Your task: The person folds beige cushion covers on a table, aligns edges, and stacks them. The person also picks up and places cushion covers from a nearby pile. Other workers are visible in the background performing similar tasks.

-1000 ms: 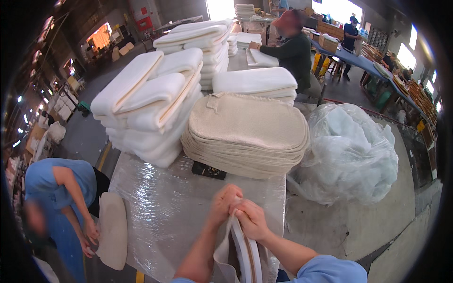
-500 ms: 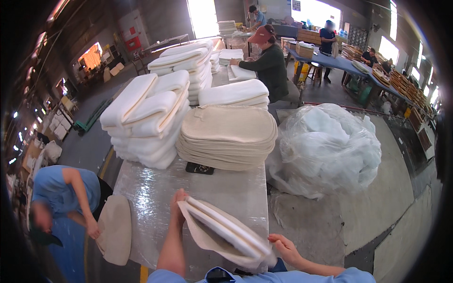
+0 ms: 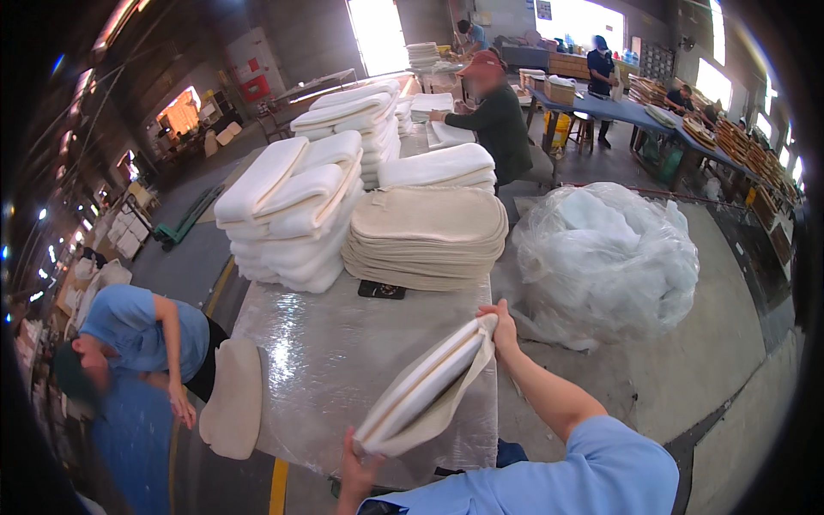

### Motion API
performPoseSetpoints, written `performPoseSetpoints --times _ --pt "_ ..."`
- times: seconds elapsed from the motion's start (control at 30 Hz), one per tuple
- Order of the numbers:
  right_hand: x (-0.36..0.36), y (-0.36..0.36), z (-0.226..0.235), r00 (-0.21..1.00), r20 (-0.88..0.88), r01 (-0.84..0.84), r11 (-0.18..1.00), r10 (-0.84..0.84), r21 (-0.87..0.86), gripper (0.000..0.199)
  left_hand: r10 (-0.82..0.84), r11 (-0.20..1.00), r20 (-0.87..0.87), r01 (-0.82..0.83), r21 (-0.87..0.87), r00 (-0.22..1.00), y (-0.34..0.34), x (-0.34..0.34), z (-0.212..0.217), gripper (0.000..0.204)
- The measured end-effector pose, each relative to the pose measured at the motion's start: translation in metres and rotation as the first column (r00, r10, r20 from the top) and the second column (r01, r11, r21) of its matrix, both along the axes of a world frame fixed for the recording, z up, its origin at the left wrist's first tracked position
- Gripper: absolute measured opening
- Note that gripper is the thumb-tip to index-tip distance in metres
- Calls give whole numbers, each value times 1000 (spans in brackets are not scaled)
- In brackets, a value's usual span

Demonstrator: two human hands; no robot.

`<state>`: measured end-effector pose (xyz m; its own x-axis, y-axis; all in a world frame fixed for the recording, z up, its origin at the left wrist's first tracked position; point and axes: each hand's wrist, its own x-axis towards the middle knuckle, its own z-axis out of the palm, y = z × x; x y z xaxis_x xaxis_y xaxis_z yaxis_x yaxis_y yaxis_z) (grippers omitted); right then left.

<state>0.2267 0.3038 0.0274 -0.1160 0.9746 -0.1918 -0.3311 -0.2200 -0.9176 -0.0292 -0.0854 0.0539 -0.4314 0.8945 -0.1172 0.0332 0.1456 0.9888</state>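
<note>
Your right hand grips the beige cover's far-right end, left hand its near-left, over the table's near right part. Side gapes: uneven pull could bunch or spill the white padding.

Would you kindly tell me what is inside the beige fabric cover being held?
White padding shows at the open side of the beige fabric cover; anything deeper inside is hidden.
</note>
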Motion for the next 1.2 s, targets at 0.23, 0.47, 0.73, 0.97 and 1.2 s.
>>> performPoseSetpoints --times 0.23,0.47,0.73,0.97,1.2 --pt "-103 49 15 981 82 -173 984 176 -41 74 262 965 191 -255 -60 946 -4 83 -25 110" --pt "-189 77 24 894 223 -411 910 388 62 73 -145 950 -403 14 -311 904 2 163 19 68" --pt "-236 52 -8 822 189 -561 822 538 99 59 145 978 240 -102 -183 960 27 221 -1 86" --pt "-192 45 5 779 -15 -627 777 627 -48 58 295 949 296 -314 17 908 82 195 18 75" --pt "-127 16 70 606 -142 -792 577 783 -199 57 381 923 78 -384 35 921 156 110 50 67"
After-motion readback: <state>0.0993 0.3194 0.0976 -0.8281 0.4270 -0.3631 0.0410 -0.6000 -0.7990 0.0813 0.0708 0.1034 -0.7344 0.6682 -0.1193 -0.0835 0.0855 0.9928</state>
